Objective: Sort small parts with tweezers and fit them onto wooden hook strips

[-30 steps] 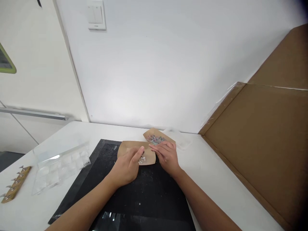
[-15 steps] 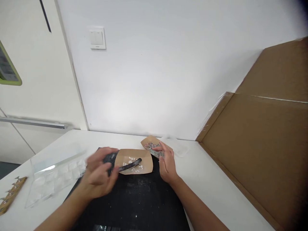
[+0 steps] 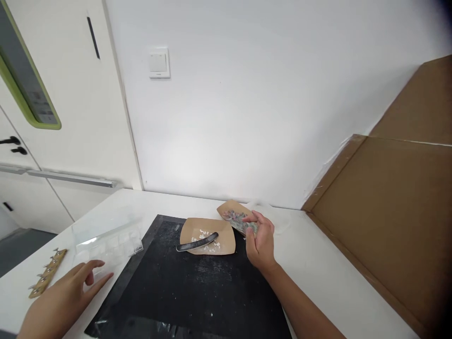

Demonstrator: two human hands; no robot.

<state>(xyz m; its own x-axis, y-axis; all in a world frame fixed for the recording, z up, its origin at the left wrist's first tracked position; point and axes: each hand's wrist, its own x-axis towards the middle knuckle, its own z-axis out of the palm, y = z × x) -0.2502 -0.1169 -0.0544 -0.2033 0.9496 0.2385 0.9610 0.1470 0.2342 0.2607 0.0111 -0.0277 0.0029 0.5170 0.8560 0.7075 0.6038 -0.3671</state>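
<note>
My left hand (image 3: pixel 72 292) is open over the near edge of a clear plastic compartment box (image 3: pixel 113 245), thumb and forefinger apart. A black curved file (image 3: pixel 197 242) rests across a brown paper tray (image 3: pixel 228 235) that holds small white pieces (image 3: pixel 216 245). My right hand (image 3: pixel 260 240) is beside a second paper tray (image 3: pixel 229 205) with multicoloured bits (image 3: pixel 235 216). Its thumb and fingers curl near each other by that tray; whether something small is between them is too small to tell.
A black mat (image 3: pixel 190 292) covers the middle of the white table (image 3: pixel 310 273). At the left lies a wooden strip with metal pieces (image 3: pixel 49 273). Crumpled clear plastic (image 3: pixel 280 219) is behind my right hand. Cardboard panels (image 3: pixel 399 202) stand at the right.
My left hand has moved from the file and white-piece tray down left to the clear box, and the file now lies on the tray. The view has shifted left; my right hand remains by the multicoloured bits.
</note>
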